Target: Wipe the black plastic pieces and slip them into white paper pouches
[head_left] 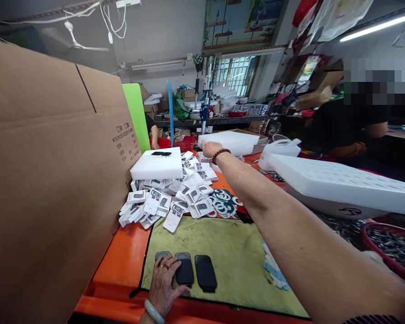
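Three black oblong devices lie in a row on a green cloth [236, 256]. My left hand [164, 281] rests over the leftmost device [162, 255], fingers spread, its fingertips reaching the middle device [184, 269]. The right device [205, 272] lies untouched. My right arm stretches far forward, and my right hand [212, 149] is at the left end of a white foam block [239, 142]; its fingertips are partly hidden, so its hold is unclear. Small white boxes [173, 216] are heaped beyond the cloth, beside a foam slab [158, 166] with a black piece on top.
A tall cardboard box [54, 180] walls off the left side. White and teal rings [224, 202] lie behind the cloth. At the right are a large foam sheet [351, 182] and a red basket [388, 247] of metal parts. Another person [351, 121] sits at the right.
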`<state>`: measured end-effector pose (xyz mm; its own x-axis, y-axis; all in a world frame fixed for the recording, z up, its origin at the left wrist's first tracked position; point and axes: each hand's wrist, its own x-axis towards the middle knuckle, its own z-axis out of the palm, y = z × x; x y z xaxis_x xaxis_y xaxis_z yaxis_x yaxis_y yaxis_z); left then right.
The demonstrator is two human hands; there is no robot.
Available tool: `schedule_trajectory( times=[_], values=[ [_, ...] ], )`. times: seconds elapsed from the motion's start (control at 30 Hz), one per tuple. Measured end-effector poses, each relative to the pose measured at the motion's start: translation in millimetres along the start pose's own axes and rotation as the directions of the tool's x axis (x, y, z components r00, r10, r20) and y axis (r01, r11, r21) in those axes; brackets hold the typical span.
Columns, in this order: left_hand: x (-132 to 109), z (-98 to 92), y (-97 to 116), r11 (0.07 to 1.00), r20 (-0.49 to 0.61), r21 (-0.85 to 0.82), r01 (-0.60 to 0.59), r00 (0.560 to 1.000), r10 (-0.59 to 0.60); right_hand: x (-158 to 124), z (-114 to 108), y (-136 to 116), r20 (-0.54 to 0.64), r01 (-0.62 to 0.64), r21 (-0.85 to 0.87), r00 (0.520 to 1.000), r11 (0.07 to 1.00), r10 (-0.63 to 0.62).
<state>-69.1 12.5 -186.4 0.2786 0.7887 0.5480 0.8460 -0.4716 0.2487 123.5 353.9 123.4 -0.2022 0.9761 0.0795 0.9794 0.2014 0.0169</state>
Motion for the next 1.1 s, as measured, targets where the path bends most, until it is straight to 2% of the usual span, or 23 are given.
schedule_trajectory(
  times=[0.27, 0.47, 0.77, 1.1],
  values=[
    [1, 0.3, 1, 1.0, -0.017, -0.001, 0.013, 1.0, -0.013, 14, 15, -14, -0.083, 0.09, 0.069, 0.993, 0.994, -0.084],
    [1, -2.9, 2, 1.0, -0.009, 0.013, 0.0, 1.0, 0.0, 20, 22, -14, -0.098, 0.097, 0.101, 0.991, 0.99, -0.087],
    [2, -1.7, 2, 1.0, -0.02, 0.021, -0.007, 1.0, 0.008, 22, 24, -12, -0.159, 0.176, 0.104, 0.975, 0.979, -0.158],
    [2, -1.7, 2, 1.0, -0.024, -0.006, 0.012, 1.0, -0.012, 14, 21, -16, -0.052, 0.087, 0.023, 0.995, 0.996, -0.086]
  ],
)
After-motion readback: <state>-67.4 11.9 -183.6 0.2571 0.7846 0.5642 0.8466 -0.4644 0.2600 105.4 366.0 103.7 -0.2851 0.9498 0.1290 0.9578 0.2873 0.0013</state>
